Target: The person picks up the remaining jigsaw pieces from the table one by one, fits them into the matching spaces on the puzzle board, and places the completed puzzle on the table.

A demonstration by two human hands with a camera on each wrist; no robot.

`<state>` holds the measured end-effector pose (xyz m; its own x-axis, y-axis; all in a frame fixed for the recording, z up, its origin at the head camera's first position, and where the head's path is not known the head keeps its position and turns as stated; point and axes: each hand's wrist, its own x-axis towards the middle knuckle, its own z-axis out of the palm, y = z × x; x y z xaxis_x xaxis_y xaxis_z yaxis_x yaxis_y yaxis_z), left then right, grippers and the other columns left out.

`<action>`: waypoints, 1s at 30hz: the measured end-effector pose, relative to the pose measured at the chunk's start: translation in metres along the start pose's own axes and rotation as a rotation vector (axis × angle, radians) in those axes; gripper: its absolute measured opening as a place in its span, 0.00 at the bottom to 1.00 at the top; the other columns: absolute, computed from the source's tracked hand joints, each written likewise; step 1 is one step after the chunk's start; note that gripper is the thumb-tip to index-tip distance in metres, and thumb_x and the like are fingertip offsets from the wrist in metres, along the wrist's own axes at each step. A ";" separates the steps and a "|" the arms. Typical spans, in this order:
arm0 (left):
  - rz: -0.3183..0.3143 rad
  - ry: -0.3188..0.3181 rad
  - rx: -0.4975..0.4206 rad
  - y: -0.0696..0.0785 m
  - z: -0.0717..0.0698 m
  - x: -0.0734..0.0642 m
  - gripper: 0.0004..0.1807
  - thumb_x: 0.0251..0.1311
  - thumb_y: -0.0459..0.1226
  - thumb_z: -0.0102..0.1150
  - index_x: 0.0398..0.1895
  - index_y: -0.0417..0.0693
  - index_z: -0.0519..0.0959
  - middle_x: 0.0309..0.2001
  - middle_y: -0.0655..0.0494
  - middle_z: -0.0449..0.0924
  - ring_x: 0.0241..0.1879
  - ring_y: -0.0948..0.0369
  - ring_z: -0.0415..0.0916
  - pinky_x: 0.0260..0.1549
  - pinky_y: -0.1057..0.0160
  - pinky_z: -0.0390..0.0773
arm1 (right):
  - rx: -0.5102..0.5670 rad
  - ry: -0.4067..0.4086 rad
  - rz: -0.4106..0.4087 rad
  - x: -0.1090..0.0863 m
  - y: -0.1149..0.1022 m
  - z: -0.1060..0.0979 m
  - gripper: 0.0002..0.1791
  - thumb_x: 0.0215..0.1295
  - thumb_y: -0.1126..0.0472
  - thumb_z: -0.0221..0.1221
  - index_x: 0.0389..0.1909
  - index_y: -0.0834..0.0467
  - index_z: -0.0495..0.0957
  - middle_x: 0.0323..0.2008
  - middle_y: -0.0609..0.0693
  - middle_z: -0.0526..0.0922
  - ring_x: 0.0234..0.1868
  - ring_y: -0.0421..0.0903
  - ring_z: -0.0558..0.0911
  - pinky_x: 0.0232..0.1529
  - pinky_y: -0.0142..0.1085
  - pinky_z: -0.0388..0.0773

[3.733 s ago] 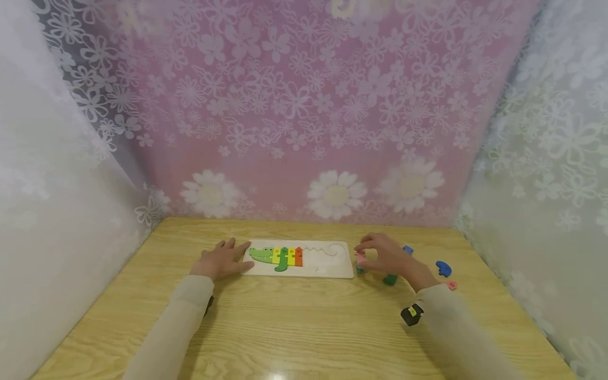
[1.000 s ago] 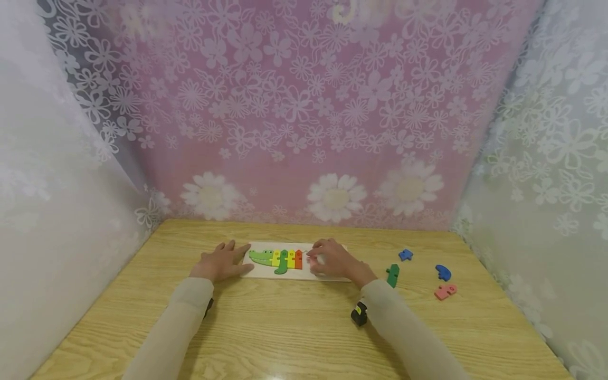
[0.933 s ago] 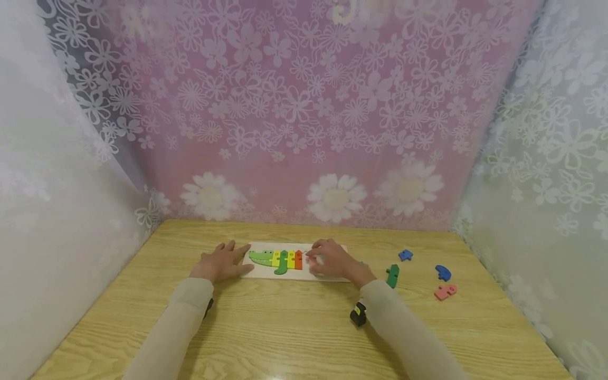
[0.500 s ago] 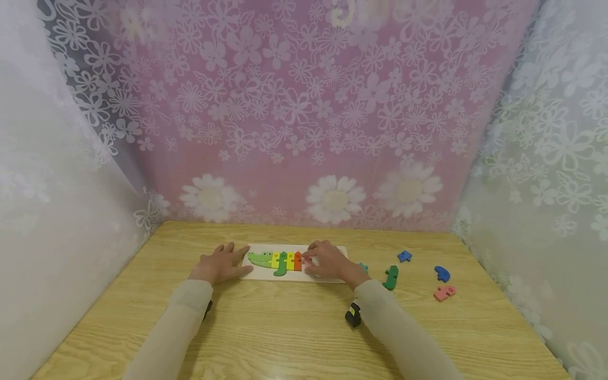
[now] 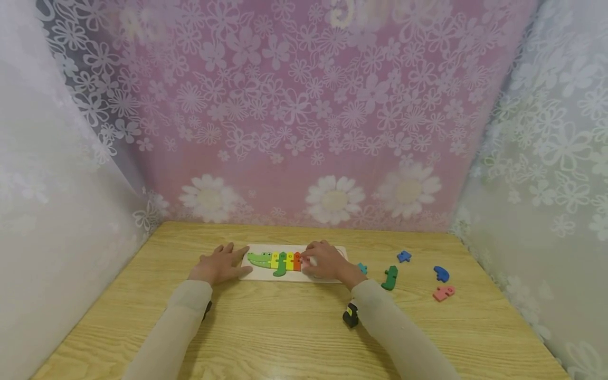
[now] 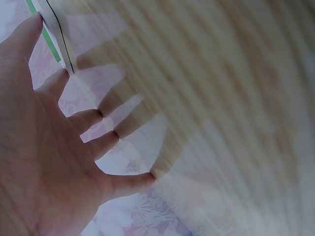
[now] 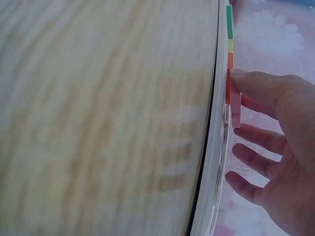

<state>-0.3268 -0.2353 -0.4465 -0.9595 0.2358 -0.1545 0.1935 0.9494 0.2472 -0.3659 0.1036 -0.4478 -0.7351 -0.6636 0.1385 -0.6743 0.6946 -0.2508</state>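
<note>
A pale wooden puzzle board (image 5: 261, 276) lies on the table with crocodile pieces in it: a green head (image 5: 259, 259), then yellow and green pieces, ending in an orange piece (image 5: 297, 262). At the board's left end rests my left hand (image 5: 219, 265), fingers spread, thumb and index fingertips at its edge. My right hand (image 5: 326, 261) is over the board's right half and pinches a pink puzzle piece (image 7: 236, 105) between thumb and index finger. In the right wrist view this piece overlaps the orange one and stands slightly higher; the other fingers extend loosely.
Loose on the table to the right lie a teal piece (image 5: 362, 268), a green leg piece (image 5: 390, 277), a small blue piece (image 5: 404, 256), a curved blue piece (image 5: 441, 274) and another pink piece (image 5: 444, 293). A flowered curtain (image 5: 304, 132) stands behind the table.
My right hand has carried the pink piece from beside the board's right end to the orange piece, edging slightly left in the last second. My left hand has stayed at the board's left end.
</note>
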 end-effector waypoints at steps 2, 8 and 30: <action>0.001 -0.002 0.000 0.000 0.000 0.000 0.46 0.69 0.71 0.45 0.84 0.62 0.53 0.82 0.33 0.47 0.80 0.28 0.44 0.60 0.11 0.48 | 0.001 0.000 -0.006 0.000 0.000 0.000 0.20 0.71 0.53 0.62 0.59 0.55 0.85 0.57 0.58 0.83 0.55 0.59 0.77 0.52 0.57 0.77; 0.003 -0.001 0.002 0.001 -0.001 0.000 0.46 0.69 0.70 0.45 0.84 0.62 0.53 0.82 0.33 0.47 0.79 0.28 0.44 0.60 0.11 0.49 | 0.013 -0.005 -0.002 -0.001 -0.001 -0.002 0.20 0.72 0.53 0.62 0.60 0.55 0.84 0.58 0.58 0.82 0.57 0.59 0.77 0.54 0.59 0.77; 0.007 0.000 0.013 -0.001 0.000 0.000 0.46 0.69 0.71 0.44 0.84 0.63 0.53 0.82 0.34 0.48 0.79 0.29 0.45 0.59 0.11 0.50 | 0.023 0.012 -0.032 0.004 -0.009 -0.003 0.20 0.70 0.57 0.61 0.60 0.56 0.85 0.56 0.57 0.83 0.53 0.56 0.79 0.54 0.53 0.76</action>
<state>-0.3270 -0.2359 -0.4465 -0.9580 0.2428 -0.1526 0.2034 0.9504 0.2355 -0.3624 0.0956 -0.4419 -0.7143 -0.6816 0.1585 -0.6956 0.6666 -0.2680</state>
